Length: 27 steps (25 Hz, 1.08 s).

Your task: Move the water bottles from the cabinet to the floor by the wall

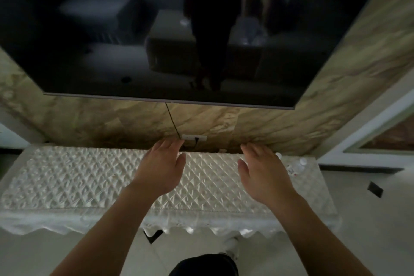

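water bottles [298, 164] stand at centre-right of frame, on the cabinet [89, 177] top's right end, beyond the right hand [262, 172], the nearer one; left hand [161, 168] lies further left. both hands spread, empty.

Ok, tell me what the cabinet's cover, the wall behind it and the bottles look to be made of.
Cabinet cover: looks like quilted white fabric with a satin sheen, judging by the diamond stitching and the scalloped lace-like hem.
Wall: seems polished marble or marble-look tile; beige veining, faint gloss.
Water bottles: probably clear plastic with white caps; see-through bodies, though small and blurred.
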Motion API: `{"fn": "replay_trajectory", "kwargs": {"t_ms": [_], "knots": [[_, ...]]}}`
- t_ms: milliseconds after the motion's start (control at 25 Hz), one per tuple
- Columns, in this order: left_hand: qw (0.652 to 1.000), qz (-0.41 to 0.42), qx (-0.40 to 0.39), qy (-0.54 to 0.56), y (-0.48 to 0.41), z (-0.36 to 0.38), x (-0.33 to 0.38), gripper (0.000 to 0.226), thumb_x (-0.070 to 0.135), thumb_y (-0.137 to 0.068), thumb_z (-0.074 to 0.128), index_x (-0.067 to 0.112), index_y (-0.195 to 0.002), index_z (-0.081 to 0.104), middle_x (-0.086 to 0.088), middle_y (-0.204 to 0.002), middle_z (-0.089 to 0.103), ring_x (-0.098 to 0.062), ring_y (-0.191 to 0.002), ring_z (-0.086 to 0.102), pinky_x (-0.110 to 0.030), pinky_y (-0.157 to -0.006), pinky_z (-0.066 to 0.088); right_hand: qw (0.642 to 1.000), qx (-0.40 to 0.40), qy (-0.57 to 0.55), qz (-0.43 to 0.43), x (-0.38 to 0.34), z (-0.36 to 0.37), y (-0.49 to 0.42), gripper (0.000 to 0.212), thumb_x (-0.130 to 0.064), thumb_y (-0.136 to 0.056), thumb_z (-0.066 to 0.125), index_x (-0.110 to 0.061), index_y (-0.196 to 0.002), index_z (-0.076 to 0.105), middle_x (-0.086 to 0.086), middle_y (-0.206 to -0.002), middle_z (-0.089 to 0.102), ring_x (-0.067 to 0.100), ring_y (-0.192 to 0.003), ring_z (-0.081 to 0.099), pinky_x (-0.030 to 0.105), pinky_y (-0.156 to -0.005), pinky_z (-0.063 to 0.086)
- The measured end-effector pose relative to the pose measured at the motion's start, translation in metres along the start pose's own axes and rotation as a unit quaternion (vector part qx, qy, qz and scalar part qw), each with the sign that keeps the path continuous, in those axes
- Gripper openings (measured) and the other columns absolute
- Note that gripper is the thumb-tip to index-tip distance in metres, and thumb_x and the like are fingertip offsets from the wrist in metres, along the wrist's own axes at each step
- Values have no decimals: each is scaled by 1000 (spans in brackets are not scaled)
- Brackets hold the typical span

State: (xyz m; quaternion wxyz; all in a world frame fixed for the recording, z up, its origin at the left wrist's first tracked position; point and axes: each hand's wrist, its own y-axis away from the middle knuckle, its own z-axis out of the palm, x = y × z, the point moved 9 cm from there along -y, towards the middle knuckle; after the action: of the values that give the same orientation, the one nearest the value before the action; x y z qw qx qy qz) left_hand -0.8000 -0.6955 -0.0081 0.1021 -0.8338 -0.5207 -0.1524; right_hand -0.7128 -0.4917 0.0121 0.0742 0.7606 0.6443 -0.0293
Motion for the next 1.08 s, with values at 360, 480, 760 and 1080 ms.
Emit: {"fn": "replay_trajectory", "kwargs": {"t_ms": [360, 480, 760, 1080], "knots": [[999, 14, -29, 13, -99, 65, 105, 45, 39, -98, 40, 24, -141, 45, 1, -144, 49, -20, -133, 42, -43, -109, 38, 999, -7, 5, 34, 152, -12, -53, 50, -39, -99, 36, -16, -144, 40, 6, -143, 48, 24, -133, 41, 39, -110, 33], [999, 20, -37, 13, -123, 73, 135, 46, 39, -99, 40, 23, -142, 44, 1, -145, 48, -20, -134, 41, -43, -110, 38, 999, -3, 6, 42, 192, -23, -67, 49, -39, -99, 35, -17, -143, 40, 5, -143, 47, 23, -134, 39, 38, -109, 32], [998, 15, -61, 26, -158, 98, 189, 48, 43, -98, 39, 24, -143, 41, 0, -146, 47, -18, -135, 40, -43, -110, 38, 998, -1, -12, 58, 275, -34, -80, 47, -35, -99, 39, -14, -140, 44, 6, -141, 50, 25, -130, 42, 39, -106, 35], [998, -10, -46, 52, -163, 131, 275, 50, 39, -98, 45, 22, -145, 41, 1, -146, 47, -18, -135, 40, -41, -111, 37, 999, -15, -39, 24, 365, -36, -71, 51, -37, -100, 35, -16, -146, 37, 6, -148, 43, 25, -137, 36, 40, -112, 33]]}}
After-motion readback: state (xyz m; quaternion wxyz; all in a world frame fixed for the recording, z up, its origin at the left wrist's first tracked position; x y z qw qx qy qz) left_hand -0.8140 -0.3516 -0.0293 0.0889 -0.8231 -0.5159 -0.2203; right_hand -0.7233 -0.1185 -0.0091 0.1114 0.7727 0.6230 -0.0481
